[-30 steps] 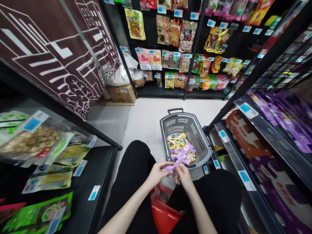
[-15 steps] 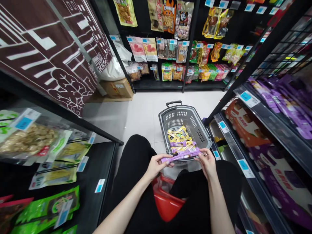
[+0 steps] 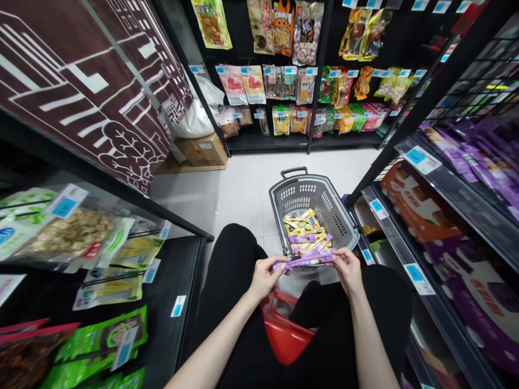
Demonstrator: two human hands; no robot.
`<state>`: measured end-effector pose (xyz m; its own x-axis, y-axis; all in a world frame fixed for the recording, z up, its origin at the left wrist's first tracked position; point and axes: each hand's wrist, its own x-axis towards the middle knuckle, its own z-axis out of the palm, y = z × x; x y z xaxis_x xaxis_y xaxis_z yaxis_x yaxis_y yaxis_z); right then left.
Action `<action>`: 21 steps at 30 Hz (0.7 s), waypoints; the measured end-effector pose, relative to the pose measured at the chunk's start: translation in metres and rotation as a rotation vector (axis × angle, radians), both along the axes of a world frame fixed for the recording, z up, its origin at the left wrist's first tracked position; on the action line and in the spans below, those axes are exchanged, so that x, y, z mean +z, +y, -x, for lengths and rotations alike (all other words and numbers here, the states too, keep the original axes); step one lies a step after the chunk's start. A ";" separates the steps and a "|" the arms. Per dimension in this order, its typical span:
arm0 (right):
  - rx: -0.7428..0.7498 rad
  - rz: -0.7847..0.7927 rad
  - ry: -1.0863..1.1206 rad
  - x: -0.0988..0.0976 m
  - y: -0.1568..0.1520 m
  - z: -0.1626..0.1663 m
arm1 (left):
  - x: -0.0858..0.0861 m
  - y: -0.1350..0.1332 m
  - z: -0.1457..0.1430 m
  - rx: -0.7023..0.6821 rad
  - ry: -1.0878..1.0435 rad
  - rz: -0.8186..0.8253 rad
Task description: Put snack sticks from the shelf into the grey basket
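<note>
A long purple snack packet (image 3: 308, 261) is stretched level between my hands, above the near rim of a grey shopping basket (image 3: 345, 244). My left hand (image 3: 266, 277) pinches its left end between thumb and fingers. The right end is pinched by my right hand (image 3: 347, 270). Inside the basket, on the floor in front of my knees, lie several yellow snack packets (image 3: 302, 221) and some purple ones, partly hidden behind the held packet. The basket's black handle (image 3: 294, 172) rests at its far side.
Between my legs is a red plastic seat (image 3: 287, 335). The right-hand shelf (image 3: 466, 200) carries purple packets and printed boxes. Bagged snacks hang over the left shelf (image 3: 172, 281). At the back stands a black rack (image 3: 270, 141) of snacks, with a cardboard box (image 3: 205, 152) beside it.
The view has shifted slightly, so the surroundings sit a little further right. Both hands still hold the purple packet by its ends, and it now looks thinner, turned more edge-on.
</note>
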<state>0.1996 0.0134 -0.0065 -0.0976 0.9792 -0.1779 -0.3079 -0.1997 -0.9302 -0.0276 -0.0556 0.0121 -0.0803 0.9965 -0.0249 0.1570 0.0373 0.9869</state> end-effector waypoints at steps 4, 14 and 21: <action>0.016 -0.018 -0.045 -0.002 0.001 -0.001 | -0.002 0.001 -0.001 0.034 -0.031 0.031; -0.010 0.011 -0.139 -0.014 0.006 0.003 | -0.008 0.009 -0.010 0.053 -0.213 0.158; -0.028 -0.088 -0.197 -0.009 0.005 0.003 | -0.008 0.010 -0.011 0.001 -0.121 0.162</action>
